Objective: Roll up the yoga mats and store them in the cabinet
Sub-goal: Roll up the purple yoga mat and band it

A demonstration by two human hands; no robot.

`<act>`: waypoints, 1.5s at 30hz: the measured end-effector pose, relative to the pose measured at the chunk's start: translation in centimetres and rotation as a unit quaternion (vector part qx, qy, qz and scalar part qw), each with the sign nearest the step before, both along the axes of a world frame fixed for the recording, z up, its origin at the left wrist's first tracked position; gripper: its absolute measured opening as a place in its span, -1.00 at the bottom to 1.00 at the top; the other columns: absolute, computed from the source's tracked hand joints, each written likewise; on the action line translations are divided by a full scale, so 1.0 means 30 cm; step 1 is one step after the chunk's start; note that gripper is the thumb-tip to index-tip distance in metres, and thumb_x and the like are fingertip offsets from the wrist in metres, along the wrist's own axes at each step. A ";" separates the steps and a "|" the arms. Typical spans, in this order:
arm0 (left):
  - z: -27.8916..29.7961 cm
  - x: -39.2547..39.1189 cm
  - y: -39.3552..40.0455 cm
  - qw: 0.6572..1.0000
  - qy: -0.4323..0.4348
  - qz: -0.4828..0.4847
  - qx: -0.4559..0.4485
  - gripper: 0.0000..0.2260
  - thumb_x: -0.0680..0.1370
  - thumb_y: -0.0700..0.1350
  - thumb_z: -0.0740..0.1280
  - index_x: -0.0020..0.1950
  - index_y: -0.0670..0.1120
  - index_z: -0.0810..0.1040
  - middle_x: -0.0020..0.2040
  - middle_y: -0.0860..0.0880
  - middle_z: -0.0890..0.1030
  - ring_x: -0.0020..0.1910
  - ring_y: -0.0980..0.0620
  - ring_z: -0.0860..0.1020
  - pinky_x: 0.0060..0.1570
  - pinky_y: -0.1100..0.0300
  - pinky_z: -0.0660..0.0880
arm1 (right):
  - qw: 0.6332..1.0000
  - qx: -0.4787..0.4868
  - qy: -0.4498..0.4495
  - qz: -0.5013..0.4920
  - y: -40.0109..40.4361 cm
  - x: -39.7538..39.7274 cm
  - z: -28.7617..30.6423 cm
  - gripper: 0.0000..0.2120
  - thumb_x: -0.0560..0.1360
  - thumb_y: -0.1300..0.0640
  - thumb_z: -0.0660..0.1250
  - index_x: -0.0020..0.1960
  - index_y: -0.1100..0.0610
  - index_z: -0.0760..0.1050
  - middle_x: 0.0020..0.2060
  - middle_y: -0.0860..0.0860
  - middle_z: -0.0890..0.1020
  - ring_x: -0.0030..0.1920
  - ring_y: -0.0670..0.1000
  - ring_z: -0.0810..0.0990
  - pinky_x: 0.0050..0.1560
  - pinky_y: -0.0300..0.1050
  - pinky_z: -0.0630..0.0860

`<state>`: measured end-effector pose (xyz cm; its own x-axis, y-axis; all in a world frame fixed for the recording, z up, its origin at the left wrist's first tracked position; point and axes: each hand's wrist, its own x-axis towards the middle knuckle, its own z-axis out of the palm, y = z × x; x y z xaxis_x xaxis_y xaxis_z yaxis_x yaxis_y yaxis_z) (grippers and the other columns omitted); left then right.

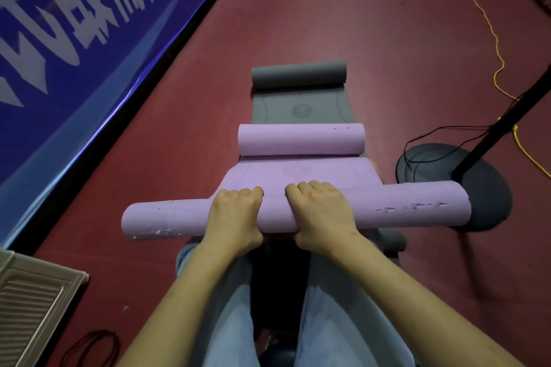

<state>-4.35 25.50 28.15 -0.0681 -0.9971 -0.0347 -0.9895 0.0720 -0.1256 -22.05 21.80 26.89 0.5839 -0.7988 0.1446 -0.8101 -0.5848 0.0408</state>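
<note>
1. The left hand [235,211] lies palm-down over the near rolled end of the lilac foam yoga mat [298,176], its fingers curled over the top of the roll and gripping it.
2. The right hand [320,211] grips the same roll just beside the left one, knuckles forward, fingers curled over the far side.
3. Both hands sit near the middle of the roll; its two ends stick out well past them on either side, and the surface shows small scuffs near each end.
4. The lilac mat is rolled at both ends: the near roll is under the hands, a second roll lies at the mat's far edge, and a short flat stretch runs between them.
5. Beneath it lies a grey foam yoga mat [298,107], its flat part showing beyond the lilac mat's far roll and its own far end curled into a grey roll.
6. Both mats lie on the dark red sports floor [387,39], along the person's line of sight.
7. A blue banner with white lettering [89,24] runs along the floor's left edge.
8. A black round-based stand [465,179] is right of the mats, with black and yellow cables [496,48] near it.
9. A beige louvred panel [32,301] sits at the floor's near left corner.
</note>
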 end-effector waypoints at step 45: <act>0.118 -0.041 0.158 0.984 -0.017 -0.095 0.150 -0.50 0.24 0.25 0.46 0.03 0.03 0.41 -0.04 0.01 0.63 -0.09 -0.12 0.61 -0.22 0.10 0.33 | 0.999 0.031 0.021 0.025 0.260 -0.060 0.064 -0.38 -0.11 0.06 0.61 -0.15 0.07 0.41 -0.30 0.03 0.54 -0.33 0.13 0.54 -0.33 -0.07 0.22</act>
<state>-5.57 30.23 31.68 -0.2469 -0.9104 -0.3319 -0.9498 0.2952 -0.1032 -23.85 29.59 28.81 0.6274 -0.7755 0.0708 -0.7786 -0.6265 0.0373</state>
